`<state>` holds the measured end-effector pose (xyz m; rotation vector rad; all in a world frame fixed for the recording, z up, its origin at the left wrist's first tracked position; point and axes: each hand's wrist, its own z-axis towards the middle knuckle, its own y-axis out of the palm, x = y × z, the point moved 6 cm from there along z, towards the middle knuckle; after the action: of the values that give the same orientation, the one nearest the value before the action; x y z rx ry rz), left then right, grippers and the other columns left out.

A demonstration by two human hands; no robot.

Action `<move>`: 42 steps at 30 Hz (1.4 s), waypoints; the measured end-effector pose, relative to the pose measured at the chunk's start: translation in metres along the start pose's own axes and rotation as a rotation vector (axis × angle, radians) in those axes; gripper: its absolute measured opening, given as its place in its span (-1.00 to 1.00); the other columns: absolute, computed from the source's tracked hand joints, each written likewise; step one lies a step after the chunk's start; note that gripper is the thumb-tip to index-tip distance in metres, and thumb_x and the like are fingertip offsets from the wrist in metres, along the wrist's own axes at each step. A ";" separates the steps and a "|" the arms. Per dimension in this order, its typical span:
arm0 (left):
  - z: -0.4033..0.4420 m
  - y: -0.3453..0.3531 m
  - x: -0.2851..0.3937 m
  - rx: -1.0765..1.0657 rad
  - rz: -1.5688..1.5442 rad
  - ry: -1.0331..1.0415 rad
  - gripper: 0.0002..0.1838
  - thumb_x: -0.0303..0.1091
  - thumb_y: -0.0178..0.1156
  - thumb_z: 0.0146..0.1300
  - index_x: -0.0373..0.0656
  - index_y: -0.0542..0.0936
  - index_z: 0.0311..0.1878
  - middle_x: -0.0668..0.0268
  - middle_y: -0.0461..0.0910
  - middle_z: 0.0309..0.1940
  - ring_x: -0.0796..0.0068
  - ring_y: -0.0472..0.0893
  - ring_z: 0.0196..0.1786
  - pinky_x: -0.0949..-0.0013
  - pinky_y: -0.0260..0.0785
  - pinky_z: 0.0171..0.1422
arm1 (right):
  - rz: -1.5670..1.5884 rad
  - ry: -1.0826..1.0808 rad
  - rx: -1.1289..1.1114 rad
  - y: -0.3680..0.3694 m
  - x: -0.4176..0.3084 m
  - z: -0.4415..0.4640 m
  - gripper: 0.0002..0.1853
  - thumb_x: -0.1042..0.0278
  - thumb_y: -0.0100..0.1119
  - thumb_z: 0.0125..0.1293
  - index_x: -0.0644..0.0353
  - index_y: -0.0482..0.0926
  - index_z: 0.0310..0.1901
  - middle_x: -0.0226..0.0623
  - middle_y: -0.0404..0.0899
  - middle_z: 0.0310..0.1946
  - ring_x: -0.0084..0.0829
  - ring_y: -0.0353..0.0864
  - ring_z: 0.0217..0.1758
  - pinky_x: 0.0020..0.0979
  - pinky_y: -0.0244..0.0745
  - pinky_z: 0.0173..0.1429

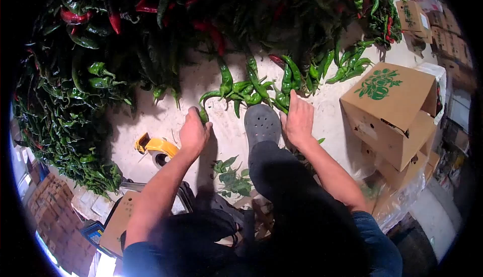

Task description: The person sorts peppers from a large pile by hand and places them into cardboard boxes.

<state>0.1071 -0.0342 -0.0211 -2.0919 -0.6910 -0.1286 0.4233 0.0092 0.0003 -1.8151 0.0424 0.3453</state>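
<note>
Both hands were down at the floor [329, 116], one each side of a grey clog [261, 122]. Left hand [193, 133] had a narrow grip, finger and thumb closed on a small green pepper [203, 114] at the near edge of the loose peppers [254, 95]. Right hand [300, 121] had its index finger up against the right end of that loose group, thumb a bit apart from it — can't tell whether it pinched anything. Loose peppers lay just beyond the clog's toe, between the hands; the big heap [75, 131] rose beyond and round to the left. Risks, my read: clog toe sat right by the peppers, so a small foot shift could have crushed or scuffed some. Heap edge looked steep and loosely stacked, so tugging at a low one might have started a slide. Stems overlapped, so a pull on one could have dragged neighbours or snapped a tip. Counts: two hands, one clog in clear sight, one yellow tape dispenser [164, 148] left of the left hand, one leafy clump [234, 180] nearer the body, at least two cardboard boxes [385, 95] at right. Loose peppers — about ten, overlapped, no exact number. Heap: mostly green, several red, too many to count.
</note>
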 end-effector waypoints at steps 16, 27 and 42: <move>0.039 -0.038 0.009 0.230 -0.506 -0.210 -0.64 -0.28 0.17 0.13 -0.40 0.54 -0.11 -0.16 0.66 -0.24 -0.15 0.64 -0.11 0.09 0.45 0.07 | 0.172 0.383 0.229 -0.060 0.013 0.090 -0.43 -0.03 0.48 0.12 0.32 0.57 -0.07 0.02 0.56 -0.10 0.04 0.62 -0.04 -0.08 0.55 0.01; 0.097 -0.022 0.094 -0.003 -0.309 -0.324 -0.54 -0.31 0.11 0.02 -0.45 0.62 -0.05 -0.29 0.60 0.03 -0.16 0.59 0.19 0.02 0.41 0.30 | 0.087 0.360 0.160 -0.030 -0.025 0.111 -0.38 0.29 0.44 -0.04 0.37 0.49 0.08 0.10 0.64 -0.17 0.14 0.65 -0.11 0.01 0.56 0.03; 0.107 -0.006 0.104 0.087 -0.081 -0.172 -0.32 0.03 0.33 0.02 -0.34 0.55 0.07 -0.08 0.70 -0.10 -0.01 0.69 0.01 0.10 0.51 0.12 | 1.048 0.501 -0.108 -0.047 0.061 0.006 -0.51 0.47 0.43 0.11 0.32 0.59 0.12 -0.32 0.70 -0.11 -0.51 0.65 -0.13 -0.41 0.56 0.06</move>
<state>0.1733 0.0977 -0.0444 -2.0077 -0.8691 0.0363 0.4896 0.0368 0.0273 -1.8115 1.3705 0.6063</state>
